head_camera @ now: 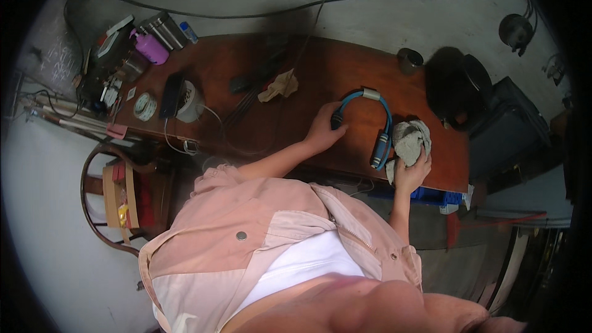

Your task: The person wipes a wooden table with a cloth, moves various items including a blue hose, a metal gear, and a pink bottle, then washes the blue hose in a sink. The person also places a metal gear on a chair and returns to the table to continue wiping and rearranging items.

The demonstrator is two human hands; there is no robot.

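Observation:
A blue cord (387, 111) with two banded grips lies bent in an arch on the brown wooden table; it looks like a skipping rope or exercise band. A pale sleeve (371, 94) wraps the top of its curve. My left hand (325, 127) has its thumb and fingers around the dark grip (336, 119) at the left end. The other, blue-grey grip (380, 149) rests near the table's front edge. Just right of it, my right hand (413, 173) holds a crumpled grey cloth (410, 141), which partly hides the fingers.
On the table (319, 64) lie a crumpled brown paper (280, 87), a phone (171, 95) against a white tub (190, 106), and a tape roll (145, 106). A purple pump bottle (151, 47) stands back left. A dark cup (410, 61) and black bag (462, 88) are right. A chair (88, 189) stands left.

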